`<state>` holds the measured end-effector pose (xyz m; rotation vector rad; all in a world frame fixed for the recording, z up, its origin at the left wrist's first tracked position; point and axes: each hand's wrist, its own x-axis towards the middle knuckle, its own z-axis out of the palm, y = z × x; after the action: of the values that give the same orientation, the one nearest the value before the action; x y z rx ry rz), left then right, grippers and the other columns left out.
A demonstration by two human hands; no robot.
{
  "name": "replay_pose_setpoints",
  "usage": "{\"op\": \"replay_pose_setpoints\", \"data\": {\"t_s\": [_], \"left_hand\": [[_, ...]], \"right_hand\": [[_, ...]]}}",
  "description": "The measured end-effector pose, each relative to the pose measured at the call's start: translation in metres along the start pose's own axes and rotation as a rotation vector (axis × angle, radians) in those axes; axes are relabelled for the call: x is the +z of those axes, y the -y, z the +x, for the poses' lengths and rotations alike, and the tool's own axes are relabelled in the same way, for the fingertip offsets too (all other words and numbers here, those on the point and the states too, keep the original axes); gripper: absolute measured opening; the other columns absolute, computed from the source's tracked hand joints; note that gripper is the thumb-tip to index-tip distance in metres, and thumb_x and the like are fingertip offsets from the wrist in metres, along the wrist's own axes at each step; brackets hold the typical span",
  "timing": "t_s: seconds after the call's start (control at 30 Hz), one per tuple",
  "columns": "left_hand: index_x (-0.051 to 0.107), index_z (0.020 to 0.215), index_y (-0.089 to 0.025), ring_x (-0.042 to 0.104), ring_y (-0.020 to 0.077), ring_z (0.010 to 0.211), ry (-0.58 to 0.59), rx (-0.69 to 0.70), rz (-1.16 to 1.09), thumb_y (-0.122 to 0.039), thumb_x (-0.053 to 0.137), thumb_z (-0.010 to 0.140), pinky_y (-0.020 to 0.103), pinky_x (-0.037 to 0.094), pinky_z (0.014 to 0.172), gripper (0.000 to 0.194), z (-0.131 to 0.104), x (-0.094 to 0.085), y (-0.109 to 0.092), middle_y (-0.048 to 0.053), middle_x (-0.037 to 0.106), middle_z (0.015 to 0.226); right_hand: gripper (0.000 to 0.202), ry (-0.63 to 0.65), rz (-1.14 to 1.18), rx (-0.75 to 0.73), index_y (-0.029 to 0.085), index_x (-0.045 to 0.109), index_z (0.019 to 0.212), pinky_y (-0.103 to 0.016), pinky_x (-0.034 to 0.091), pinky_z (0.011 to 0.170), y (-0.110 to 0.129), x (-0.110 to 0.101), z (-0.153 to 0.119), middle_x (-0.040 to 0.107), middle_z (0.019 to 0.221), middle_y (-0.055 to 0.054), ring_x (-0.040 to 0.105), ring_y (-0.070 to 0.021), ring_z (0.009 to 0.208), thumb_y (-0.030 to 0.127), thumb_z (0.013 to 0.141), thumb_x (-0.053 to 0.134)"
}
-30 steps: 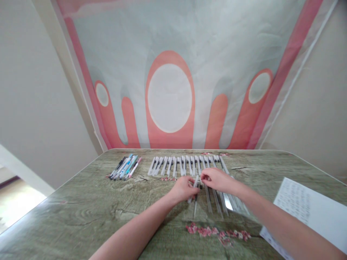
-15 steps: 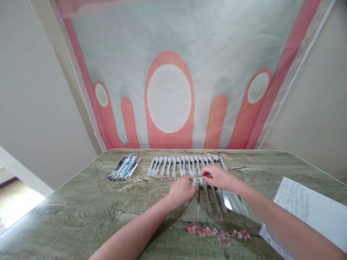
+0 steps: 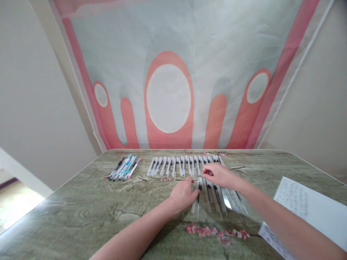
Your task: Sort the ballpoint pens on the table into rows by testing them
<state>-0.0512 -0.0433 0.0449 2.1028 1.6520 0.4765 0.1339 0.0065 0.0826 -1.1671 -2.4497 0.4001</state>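
Note:
Several clear pen-like tubes with black parts point(image 3: 173, 166) lie side by side in a back row on the wood-patterned table. A nearer row of similar tubes point(image 3: 214, 198) fans out below it. My left hand point(image 3: 184, 195) is at the left end of the nearer row, its thumb and forefinger apart beside the leftmost tube point(image 3: 195, 200). Above the nearer row, at the right part of the back row, is my right hand point(image 3: 217, 173), its fingers curled together; what they hold, if anything, is too small to make out.
A bunch of coloured pens point(image 3: 124, 168) lies at the back left of the table point(image 3: 94, 216). To the right, a white sheet with writing point(image 3: 311, 206) lies partly behind my right forearm, near a patterned paper strip point(image 3: 275, 240).
The leftmost tube of the nearer row now lies flat and more visible beside my left hand, whose thumb and forefinger have spread apart. My right hand has risen slightly.

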Motion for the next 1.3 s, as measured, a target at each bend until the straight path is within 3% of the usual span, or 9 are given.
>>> {"op": "replay_pose_setpoints", "data": {"t_s": [0.4, 0.47, 0.6, 0.77, 0.9, 1.0, 1.13, 1.3], "left_hand": [[0.051, 0.102, -0.016, 0.057, 0.0172, 0.070, -0.022, 0.130, -0.074, -0.027, 0.042, 0.076, 0.024, 0.037, 0.063, 0.029, 0.004, 0.003, 0.003, 0.004, 0.062, 0.069], [0.052, 0.100, -0.017, 0.057, 0.0163, 0.067, -0.022, 0.147, -0.109, -0.026, 0.041, 0.076, 0.024, 0.038, 0.062, 0.028, 0.007, 0.003, 0.008, 0.003, 0.062, 0.068], [0.052, 0.099, -0.016, 0.056, 0.0133, 0.058, -0.031, 0.108, -0.203, -0.028, 0.044, 0.074, 0.023, 0.039, 0.059, 0.029, 0.018, -0.004, 0.020, 0.002, 0.062, 0.069], [0.049, 0.104, -0.014, 0.053, 0.0087, 0.047, -0.082, -0.038, -0.399, -0.027, 0.042, 0.075, 0.020, 0.039, 0.049, 0.032, 0.039, -0.030, 0.040, 0.003, 0.062, 0.072], [0.051, 0.102, -0.013, 0.057, 0.0093, 0.056, -0.278, -0.116, -0.309, -0.018, 0.043, 0.074, 0.019, 0.041, 0.054, 0.029, 0.055, -0.059, 0.069, 0.004, 0.064, 0.076], [0.055, 0.098, -0.012, 0.058, 0.0128, 0.074, -0.462, -0.187, -0.143, -0.018, 0.046, 0.074, 0.023, 0.042, 0.070, 0.027, 0.059, -0.080, 0.100, 0.008, 0.063, 0.086], [0.056, 0.099, -0.012, 0.049, 0.0203, 0.099, -0.602, -0.337, 0.008, -0.017, 0.045, 0.075, 0.032, 0.034, 0.087, 0.026, 0.049, -0.102, 0.146, 0.012, 0.057, 0.103], [0.053, 0.107, -0.019, 0.038, 0.0285, 0.109, -0.719, -0.606, 0.262, -0.029, 0.040, 0.080, 0.044, 0.027, 0.088, 0.031, 0.029, -0.111, 0.190, 0.014, 0.048, 0.116]], "right_hand": [[0.017, -0.067, 0.044, 0.029, 0.017, 0.061, 0.070, -0.021, 0.035, 0.054, -0.017, 0.001, 0.004, 0.061, 0.063, -0.001, 0.051, -0.0119, 0.057, 0.025, 0.074, 0.047], [0.020, -0.139, 0.050, 0.064, 0.016, 0.060, 0.070, -0.022, 0.036, 0.055, -0.031, 0.003, 0.006, 0.061, 0.063, -0.001, 0.051, -0.0125, 0.057, 0.028, 0.075, 0.046], [0.031, -0.409, 0.047, 0.216, 0.015, 0.061, 0.075, -0.024, 0.037, 0.058, -0.064, 0.007, 0.005, 0.062, 0.068, -0.004, 0.052, -0.0144, 0.060, 0.036, 0.079, 0.039], [0.040, -0.583, 0.038, 0.428, 0.015, 0.062, 0.077, -0.026, 0.036, 0.057, -0.106, 0.013, -0.004, 0.063, 0.066, -0.006, 0.054, -0.0169, 0.061, 0.046, 0.078, 0.037], [0.043, -0.640, 0.131, 0.532, 0.013, 0.063, 0.080, -0.028, 0.038, 0.057, -0.137, 0.024, -0.008, 0.065, 0.071, -0.009, 0.056, -0.0193, 0.061, 0.049, 0.074, 0.040], [0.047, -0.654, 0.282, 0.629, 0.011, 0.063, 0.083, -0.028, 0.039, 0.051, -0.152, 0.033, -0.008, 0.065, 0.071, -0.011, 0.056, -0.0186, 0.052, 0.051, 0.073, 0.040], [0.047, -0.678, 0.327, 0.654, 0.011, 0.063, 0.083, -0.028, 0.040, 0.050, -0.160, 0.039, -0.008, 0.066, 0.070, -0.011, 0.056, -0.0182, 0.049, 0.052, 0.071, 0.043], [0.045, -0.673, 0.331, 0.638, 0.012, 0.063, 0.081, -0.028, 0.041, 0.051, -0.161, 0.041, -0.008, 0.066, 0.068, -0.009, 0.056, -0.0171, 0.047, 0.051, 0.069, 0.045]]}}
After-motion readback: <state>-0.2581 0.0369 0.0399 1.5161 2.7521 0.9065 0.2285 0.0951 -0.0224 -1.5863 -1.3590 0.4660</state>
